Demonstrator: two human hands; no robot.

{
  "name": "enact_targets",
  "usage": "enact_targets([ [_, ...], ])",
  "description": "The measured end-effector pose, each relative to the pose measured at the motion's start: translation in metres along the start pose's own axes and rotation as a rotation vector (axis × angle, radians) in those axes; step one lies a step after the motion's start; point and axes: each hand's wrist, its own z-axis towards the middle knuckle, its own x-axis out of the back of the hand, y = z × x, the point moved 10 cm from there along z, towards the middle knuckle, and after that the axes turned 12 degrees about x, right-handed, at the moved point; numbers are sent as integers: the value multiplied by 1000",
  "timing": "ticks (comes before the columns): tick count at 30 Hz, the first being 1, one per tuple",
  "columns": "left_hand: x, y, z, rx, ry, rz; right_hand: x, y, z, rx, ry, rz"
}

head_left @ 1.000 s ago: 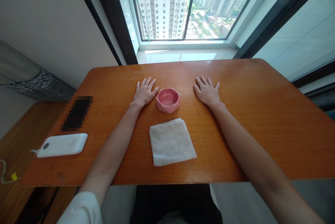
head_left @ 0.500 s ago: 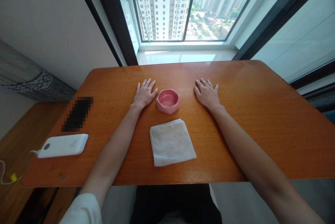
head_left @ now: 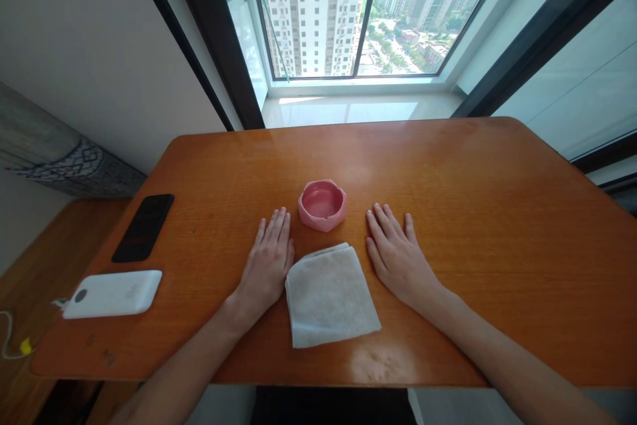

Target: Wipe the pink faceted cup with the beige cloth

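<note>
A folded white cloth (head_left: 328, 296) lies on the orange wooden table (head_left: 472, 213) close to its near edge. My left hand (head_left: 269, 259) rests flat on the table, fingers stretched out, touching the cloth's left edge. On the cloth's right side my right hand (head_left: 398, 256) lies flat and open, a little apart from it. Just beyond the cloth, between the fingertips of both hands, stands a small pink bowl (head_left: 322, 204), which looks empty. Neither hand holds anything.
A black phone (head_left: 143, 227) and a white power bank (head_left: 112, 293) with a cable lie at the table's left end. A lower wooden surface (head_left: 20, 279) adjoins on the left. Behind the table a large window (head_left: 348, 7) shows tall buildings.
Both hands have drawn back toward me from beside the pink bowl and now flank the cloth. The camera has tilted slightly.
</note>
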Motion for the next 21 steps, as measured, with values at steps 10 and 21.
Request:
enact_targets([
  [10, -3, 2, 3, -14, -21, 24, -4, 4, 0, -19, -20, 34],
  [21, -3, 9, 4, -61, -40, 59, 2, -26, 4, 187, -41, 39],
])
